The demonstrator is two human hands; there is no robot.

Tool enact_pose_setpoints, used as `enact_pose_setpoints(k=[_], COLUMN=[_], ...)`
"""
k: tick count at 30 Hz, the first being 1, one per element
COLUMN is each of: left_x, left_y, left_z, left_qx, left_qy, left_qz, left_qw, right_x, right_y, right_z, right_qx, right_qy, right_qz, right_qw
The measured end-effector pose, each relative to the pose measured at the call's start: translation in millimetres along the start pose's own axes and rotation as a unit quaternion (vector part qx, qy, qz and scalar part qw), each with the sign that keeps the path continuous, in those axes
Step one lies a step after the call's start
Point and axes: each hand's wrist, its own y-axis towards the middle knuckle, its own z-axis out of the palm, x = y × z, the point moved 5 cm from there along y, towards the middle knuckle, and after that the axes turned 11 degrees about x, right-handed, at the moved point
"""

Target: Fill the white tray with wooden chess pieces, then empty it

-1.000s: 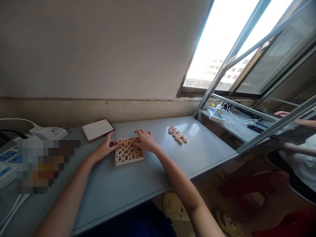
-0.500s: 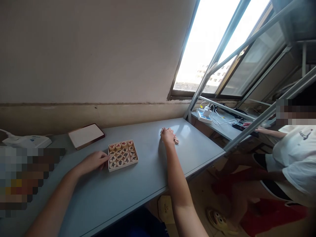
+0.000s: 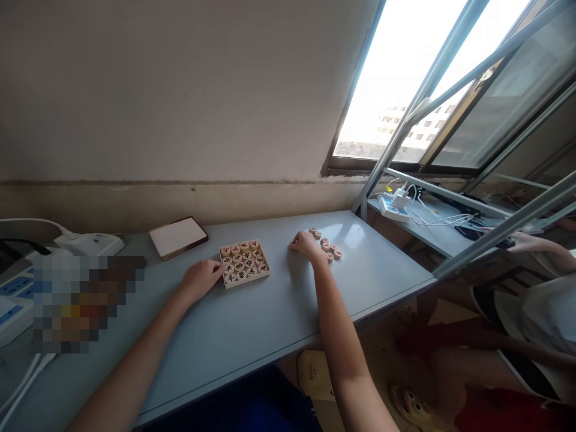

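A grey counter (image 3: 252, 324) runs along a plain wall, seen from the wearer's head. At the far left lie white power strips (image 3: 90, 243) and a pixelated patch that hides whatever sits there. Further right, a flat white-faced lid (image 3: 178, 237) with a dark rim rests near the wall. The left hand (image 3: 201, 279) lies on the counter with its fingers loosely curled, touching the left edge of a small pale tray (image 3: 245, 264); it grips nothing. The tray looks full, with about twenty round xiangqi pieces packed in rows, black and red characters facing up. To its right, well apart, the right hand (image 3: 308, 246) rests palm down over a short row of loose xiangqi pieces (image 3: 330, 248); whether its fingers pinch one cannot be told, since the hand covers that end. Some eight loose pieces remain outside the tray. At the far right, beyond a metal window frame, another person's arm and white shirt (image 3: 546, 312) are cut off by the picture edge, beside a charger (image 3: 396, 207) with tangled white cables
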Motion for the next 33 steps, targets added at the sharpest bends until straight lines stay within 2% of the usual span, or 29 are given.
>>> enact_pose_setpoints(k=[2,7,10,12,15,16,18,20,23,25,27,30,33], left_x=[1,1,1,1,0,0,1,2,4,5,5,4,3], left_y=[2,2,2,1,2,2,4,6,8,8,6,5,4], left_z=[1.1,1.4,-0.1,-1.5,-2.1,-2.0,-1.3,-0.2,1.7,2.3,1.8,0.9,0.7], left_qx=[-0.012,-0.03,-0.026,-0.02,-0.01,-0.008,-0.009,-0.012,-0.008,-0.001,0.0,-0.001,0.0], left_qy=[0.013,0.037,0.035,0.035,0.029,0.026,0.025,0.032,0.036,0.032,0.032,0.031,0.032], left_qz=[-0.001,-0.009,-0.008,-0.01,-0.005,-0.003,-0.002,-0.005,-0.01,-0.014,-0.013,-0.004,-0.001], left_qw=[1.0,0.999,0.999,0.999,1.0,1.0,1.0,0.999,0.999,0.999,0.999,0.999,0.999], right_x=[20,77,94,87,61,50,26,11,-1,-10,-16,-11,15], right_y=[-3,-18,-23,-27,-51,-67,-109,-149,-181,-182,-173,-153,-130], right_z=[2,11,14,6,-11,-17,-24,-10,31,49,56,49,36], right_qx=[0.014,-0.025,-0.046,-0.059,-0.015,-0.035,-0.134,-0.144,-0.079,-0.057,-0.057,-0.065,-0.069], right_qy=[0.019,0.124,0.103,0.083,0.083,0.077,0.043,-0.011,-0.056,-0.045,-0.009,0.059,0.105], right_qz=[-0.059,-0.205,-0.248,-0.227,-0.213,-0.209,-0.165,-0.146,-0.153,-0.133,-0.121,-0.144,-0.187], right_qw=[0.998,0.971,0.962,0.969,0.973,0.974,0.976,0.979,0.984,0.988,0.991,0.986,0.974])
